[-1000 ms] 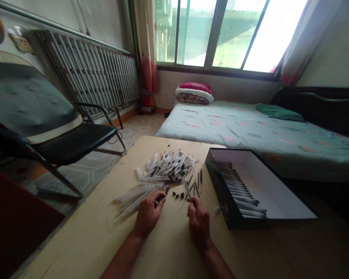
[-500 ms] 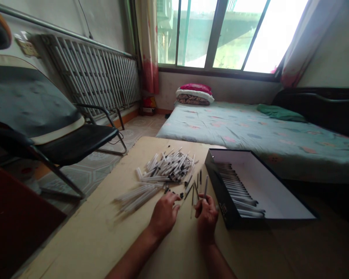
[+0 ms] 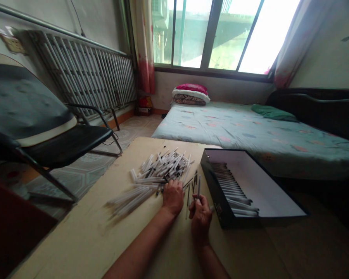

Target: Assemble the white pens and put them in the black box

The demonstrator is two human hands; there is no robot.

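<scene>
My right hand [image 3: 201, 213] is closed round a thin pen part [image 3: 198, 183] that stands nearly upright, close to the black box [image 3: 218, 193]. My left hand [image 3: 173, 196] rests knuckles up on the table, fingers curled over small black caps at the near edge of a heap of white pen barrels [image 3: 163, 167]. What its fingers pinch is hidden. A second bundle of clear barrels [image 3: 130, 197] lies left of that hand. A few dark refills [image 3: 192, 186] lie between the hands and the heap.
The box holds a row of finished pens [image 3: 232, 190] along its left side. A wooden tabletop [image 3: 104, 232] carries everything. A black chair [image 3: 46, 135] stands at the left, a bed [image 3: 250, 131] lies behind the table, and a radiator [image 3: 90, 73] lines the wall.
My left hand has moved forward and right to the edge of the heap. My right hand kept its pen part and tilted it more upright. The view shifted slightly.
</scene>
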